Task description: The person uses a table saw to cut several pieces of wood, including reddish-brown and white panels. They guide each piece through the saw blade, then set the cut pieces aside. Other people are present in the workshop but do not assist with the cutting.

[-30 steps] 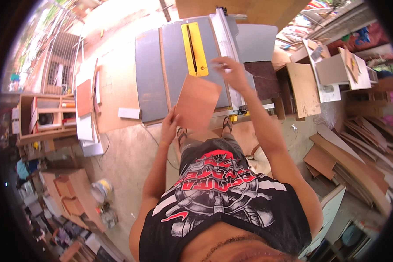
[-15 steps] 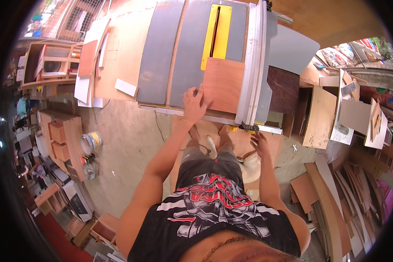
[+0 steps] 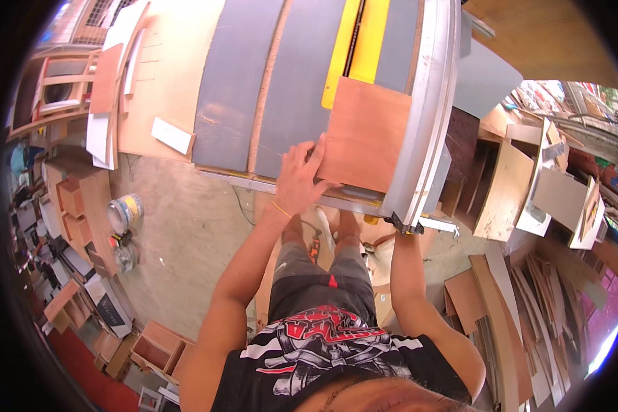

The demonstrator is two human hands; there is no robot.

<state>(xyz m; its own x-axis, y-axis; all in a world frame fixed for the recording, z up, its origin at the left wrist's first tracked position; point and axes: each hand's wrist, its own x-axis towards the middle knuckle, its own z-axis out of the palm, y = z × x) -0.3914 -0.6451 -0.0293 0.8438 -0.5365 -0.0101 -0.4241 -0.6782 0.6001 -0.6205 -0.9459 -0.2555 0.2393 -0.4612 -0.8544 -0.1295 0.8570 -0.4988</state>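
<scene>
A square reddish plywood board (image 3: 369, 134) lies flat on the grey table saw top (image 3: 295, 96), over the near end of the yellow blade insert (image 3: 336, 41) and beside the long metal fence (image 3: 429, 96). My left hand (image 3: 303, 172), fingers apart, touches the board's left edge and the saw top near the front. My right hand (image 3: 406, 239) is mostly hidden beneath the fence's front clamp (image 3: 404, 224), so its fingers cannot be made out.
A plywood side panel (image 3: 161, 82) carries a white offcut (image 3: 172, 135) at left. Several wooden boxes (image 3: 494, 185) and leaning offcuts (image 3: 501, 309) crowd the right. A bucket (image 3: 123, 213) and wooden drawers (image 3: 154, 350) stand on the left floor (image 3: 178, 233).
The board came down from mid-air onto the saw top by the fence, with my left hand at its edge. My right hand moved down to the fence clamp and under it.
</scene>
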